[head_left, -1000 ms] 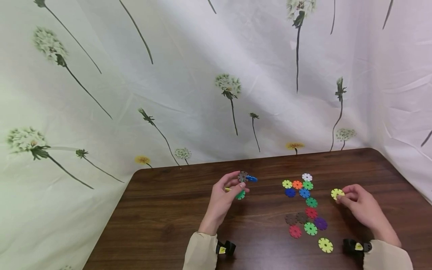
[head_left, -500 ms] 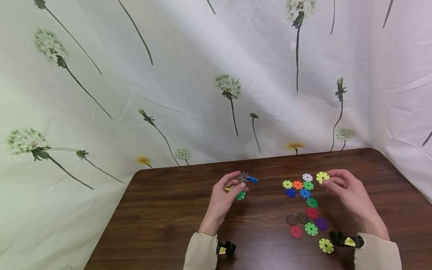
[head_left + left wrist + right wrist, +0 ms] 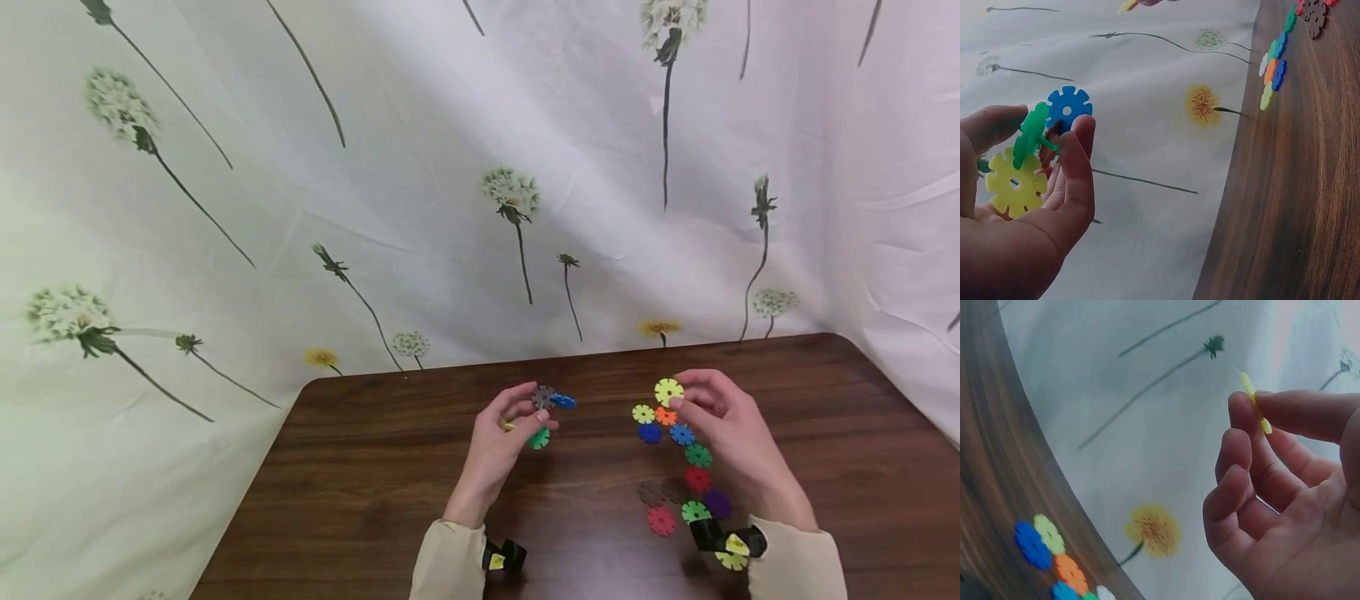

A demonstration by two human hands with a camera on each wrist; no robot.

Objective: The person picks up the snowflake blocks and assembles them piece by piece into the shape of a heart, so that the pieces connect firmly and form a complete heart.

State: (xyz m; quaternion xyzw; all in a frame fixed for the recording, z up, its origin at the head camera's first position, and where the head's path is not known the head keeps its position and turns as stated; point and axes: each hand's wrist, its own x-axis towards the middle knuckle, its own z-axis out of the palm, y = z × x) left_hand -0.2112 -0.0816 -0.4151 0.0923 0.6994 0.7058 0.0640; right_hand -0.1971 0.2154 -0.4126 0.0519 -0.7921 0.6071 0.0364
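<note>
My left hand [image 3: 491, 446] grips a small cluster of joined notched plastic discs above the table. In the left wrist view the cluster has a green disc [image 3: 1032, 134], a blue disc [image 3: 1077, 103], a yellow disc [image 3: 1007, 190] and a brown disc [image 3: 1049, 147] partly hidden by the fingers. My right hand [image 3: 731, 425] pinches a single yellow notched disc [image 3: 669, 392] between thumb and fingertips. The right wrist view shows that same yellow disc [image 3: 1247, 387] edge-on. In the head view it overlaps the top of the loose discs, a little to the right of the cluster.
Loose notched discs lie on the dark wooden table [image 3: 360, 475], among them an orange disc [image 3: 666, 416], a green disc [image 3: 698, 455], a purple disc [image 3: 717, 503] and a red disc [image 3: 662, 522]. A flower-printed white cloth [image 3: 420, 208] hangs behind the table's back edge.
My right hand has carried the yellow disc up and to the left, closer to the cluster, and now covers the white disc. The left hand holds its cluster nearly still.
</note>
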